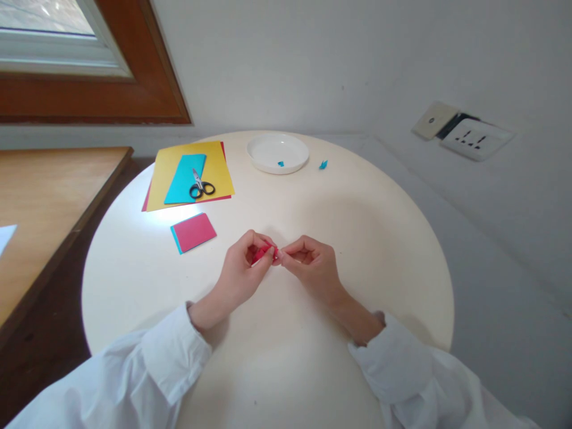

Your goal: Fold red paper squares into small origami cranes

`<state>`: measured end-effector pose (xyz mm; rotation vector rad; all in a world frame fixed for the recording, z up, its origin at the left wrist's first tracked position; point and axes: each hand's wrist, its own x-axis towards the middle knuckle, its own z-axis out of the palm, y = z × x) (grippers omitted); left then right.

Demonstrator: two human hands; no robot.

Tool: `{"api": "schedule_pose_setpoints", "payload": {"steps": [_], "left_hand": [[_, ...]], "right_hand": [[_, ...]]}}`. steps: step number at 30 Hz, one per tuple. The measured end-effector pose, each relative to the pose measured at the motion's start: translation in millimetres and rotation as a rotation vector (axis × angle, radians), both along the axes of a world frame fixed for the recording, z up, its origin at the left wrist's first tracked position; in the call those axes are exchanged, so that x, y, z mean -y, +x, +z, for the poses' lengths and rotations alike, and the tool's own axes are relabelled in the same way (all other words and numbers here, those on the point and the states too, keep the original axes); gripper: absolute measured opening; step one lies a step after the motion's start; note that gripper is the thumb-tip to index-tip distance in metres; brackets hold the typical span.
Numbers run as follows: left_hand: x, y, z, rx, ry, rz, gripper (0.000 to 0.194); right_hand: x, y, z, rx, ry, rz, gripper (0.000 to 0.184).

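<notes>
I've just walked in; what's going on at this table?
A person's left hand holds a small red piece, with the right hand pinching at its end. Scissors lie on coloured sheets. One blue bit sits in the white plate, another beside it.

The paper piece (261, 252) is red, the desk (379, 256) cream, the far plate (268, 149) white, the far-left sheet (218, 167) yellow, the scissor handles (201, 189) black.

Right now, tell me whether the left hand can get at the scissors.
Probably yes: the scissors lie uncovered, partly on the blue sheet, with nothing standing between them and the left hand. Its fingers grip a small red piece, though, so it would likely need to let go first.
</notes>
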<state>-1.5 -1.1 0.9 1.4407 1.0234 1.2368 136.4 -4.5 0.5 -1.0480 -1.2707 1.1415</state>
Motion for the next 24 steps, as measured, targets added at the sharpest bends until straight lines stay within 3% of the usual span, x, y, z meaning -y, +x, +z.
{"api": "schedule_pose_setpoints", "payload": {"steps": [10,24], "left_hand": [[1.1,-1.4,3.5,-0.093,0.007,0.042,0.006],[0.7,0.7,5.6,-0.02,0.047,0.033,0.009]], "right_hand": [[0.0,0.1,-0.4,-0.007,-0.009,-0.004,0.019],[-1.3,-1.1,-0.4,-0.097,-0.055,0.008,0.026]]}}
